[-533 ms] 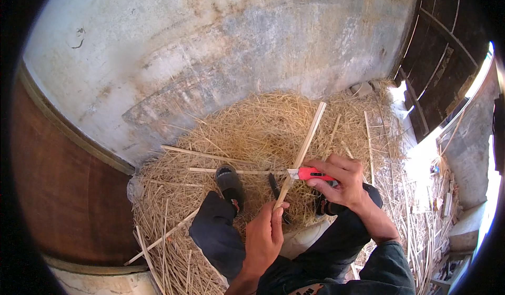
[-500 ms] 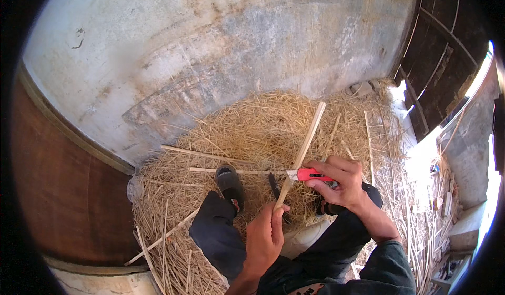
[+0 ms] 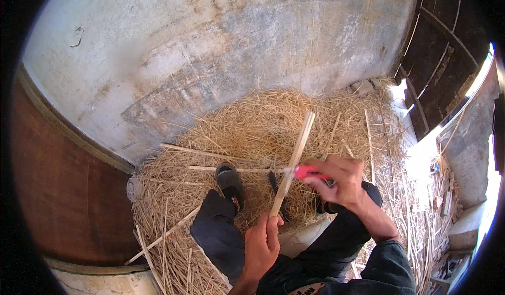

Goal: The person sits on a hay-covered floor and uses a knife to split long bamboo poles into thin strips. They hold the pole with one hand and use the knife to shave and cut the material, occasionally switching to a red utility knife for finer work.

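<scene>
My left hand [image 3: 263, 241] is closed round the lower end of a pale, split wooden strip [image 3: 298, 153], which slants up and away to the right. In my right hand [image 3: 342, 180] is a red utility knife [image 3: 306, 172], smeared a little by motion. Its blade lies across the middle of the strip, pointing left; whether it bites into the wood I cannot tell. Below the strip, between my feet, a dark-bladed tool [image 3: 274, 182] lies on the shavings, partly hidden behind the strip.
Deep straw-like shavings [image 3: 252, 121] cover the floor round my shoes [image 3: 230, 184]. Several loose strips [image 3: 205, 153] lie at the left, more [image 3: 415, 242] at the right. A stained wall [image 3: 221, 53] rises ahead, a brown panel [image 3: 68, 190] stands left, dark boards [image 3: 442, 48] far right.
The strip has shifted slightly down and left, its far end lower, with my left hand moving along. The knife stays across it, now blurred and tilted a little differently.
</scene>
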Demonstrator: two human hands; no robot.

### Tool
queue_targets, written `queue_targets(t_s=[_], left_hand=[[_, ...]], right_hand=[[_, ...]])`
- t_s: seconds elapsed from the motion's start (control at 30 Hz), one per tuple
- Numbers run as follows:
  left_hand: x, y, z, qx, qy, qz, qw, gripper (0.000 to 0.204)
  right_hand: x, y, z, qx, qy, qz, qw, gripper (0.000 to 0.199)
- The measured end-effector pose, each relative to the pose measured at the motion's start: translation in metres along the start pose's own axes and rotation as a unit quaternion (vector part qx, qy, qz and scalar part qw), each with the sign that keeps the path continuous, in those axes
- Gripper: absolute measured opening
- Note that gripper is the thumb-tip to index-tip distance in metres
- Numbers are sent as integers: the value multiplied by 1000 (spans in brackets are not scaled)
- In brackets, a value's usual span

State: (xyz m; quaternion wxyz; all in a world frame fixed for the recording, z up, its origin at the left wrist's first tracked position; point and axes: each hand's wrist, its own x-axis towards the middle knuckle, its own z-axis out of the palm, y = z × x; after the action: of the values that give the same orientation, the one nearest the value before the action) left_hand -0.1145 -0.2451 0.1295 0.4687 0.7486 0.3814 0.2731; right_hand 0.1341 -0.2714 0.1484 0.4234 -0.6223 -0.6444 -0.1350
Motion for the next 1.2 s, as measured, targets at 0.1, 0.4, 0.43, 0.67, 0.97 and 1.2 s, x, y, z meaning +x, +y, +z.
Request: queue_targets(t_s=[0.1,0.4,0.43,0.67,0.97,1.2], left_hand=[[-10,-1,-1,-10,-7,-23,1000,28],[-32,-21,-11,-42,-48,-92,994,32],[-28,-25,-11,-65,-47,-89,993,32],[-2,-40,-8,-207,-74,-83,972,33],[9,-18,-3,-185,-52,-78,978,36],[6,-18,-5,-191,-64,-92,975,38]], right_hand=[[11,11,-5,-9,29,23,999,27],[34,41,-28,15,76,223,972,22],[28,33,-25,31,37,221,974,22],[-4,-3,12,80,-91,10,993,22],[-11,-14,15,33,-83,-2,996,30],[-10,-12,16,9,-67,-7,998,32]])
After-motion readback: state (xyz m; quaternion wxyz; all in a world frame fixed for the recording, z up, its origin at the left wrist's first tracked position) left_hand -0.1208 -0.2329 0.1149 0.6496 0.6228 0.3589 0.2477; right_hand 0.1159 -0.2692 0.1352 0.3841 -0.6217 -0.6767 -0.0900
